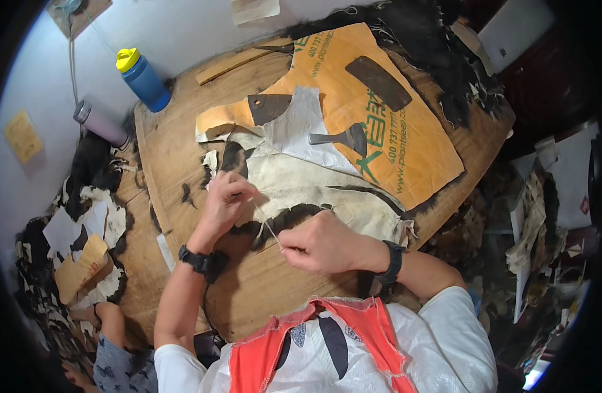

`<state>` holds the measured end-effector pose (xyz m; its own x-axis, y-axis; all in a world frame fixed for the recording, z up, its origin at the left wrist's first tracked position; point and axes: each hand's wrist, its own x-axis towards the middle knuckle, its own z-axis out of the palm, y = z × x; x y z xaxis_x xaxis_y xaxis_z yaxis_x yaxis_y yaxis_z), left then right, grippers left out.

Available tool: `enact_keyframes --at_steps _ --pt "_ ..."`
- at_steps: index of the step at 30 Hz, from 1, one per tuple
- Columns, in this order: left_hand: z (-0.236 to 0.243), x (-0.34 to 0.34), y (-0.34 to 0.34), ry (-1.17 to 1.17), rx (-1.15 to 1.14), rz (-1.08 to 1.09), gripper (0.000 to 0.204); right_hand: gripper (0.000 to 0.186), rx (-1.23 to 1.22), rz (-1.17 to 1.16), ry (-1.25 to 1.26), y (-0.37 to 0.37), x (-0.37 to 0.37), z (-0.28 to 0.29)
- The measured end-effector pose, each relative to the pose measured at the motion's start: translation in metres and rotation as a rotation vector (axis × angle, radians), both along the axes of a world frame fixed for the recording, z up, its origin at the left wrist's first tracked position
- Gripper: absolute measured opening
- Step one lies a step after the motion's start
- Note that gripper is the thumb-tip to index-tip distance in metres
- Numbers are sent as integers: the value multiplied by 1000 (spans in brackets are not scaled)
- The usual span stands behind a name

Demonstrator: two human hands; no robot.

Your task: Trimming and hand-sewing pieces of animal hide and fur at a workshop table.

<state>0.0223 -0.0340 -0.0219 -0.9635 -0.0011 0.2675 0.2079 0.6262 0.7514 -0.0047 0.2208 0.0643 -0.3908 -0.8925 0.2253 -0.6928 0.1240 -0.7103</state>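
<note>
A thin white strand [267,224], perhaps thread, stretches between my hands above the near edge of a pale hide [284,175] with dark fur along its edges. My left hand [230,198] pinches the upper end. My right hand [319,243] is closed round the lower end, to the right and nearer my body. Beyond them, an orange paper pattern [415,154] with a whitish patch [297,128] covers part of the hide. A flared dark blade tool [349,138] rests on it, along with a dark rectangular plate [379,82] and a dark holed plate [267,109].
Scissors [276,48] and a wooden strip [234,64] lie at the table's far side. A blue bottle [146,84] and a pinkish flask [101,124] stand at left. Fur scraps [91,216] pile up left; black fur [419,39] lies far right. Another person's arm [109,322] shows lower left.
</note>
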Motion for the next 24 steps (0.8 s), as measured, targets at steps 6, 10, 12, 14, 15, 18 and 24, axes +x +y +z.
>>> enact_keyframes --at_steps 6,10,12,14,15,18,24 --pt "-24 -9 -1 -13 -136 7 23 14 55 -214 164 35 -8 6" --pt "-20 -5 -2 -77 -234 67 20 17 203 -406 -78 76 -25 4" --pt "-1 5 8 -177 -306 76 15 20 233 -558 -200 96 -57 -1" --pt "26 10 36 14 -448 224 20 30 112 -748 128 108 -86 -8" --pt "21 12 43 -58 -330 137 54 30 114 -748 134 101 -92 -13" --pt "23 34 86 -140 -237 139 78 43 71 -415 -1013 41 -99 -52" --pt "20 42 96 -390 -438 -27 90 13 360 -46 -1410 -1 -107 -80"
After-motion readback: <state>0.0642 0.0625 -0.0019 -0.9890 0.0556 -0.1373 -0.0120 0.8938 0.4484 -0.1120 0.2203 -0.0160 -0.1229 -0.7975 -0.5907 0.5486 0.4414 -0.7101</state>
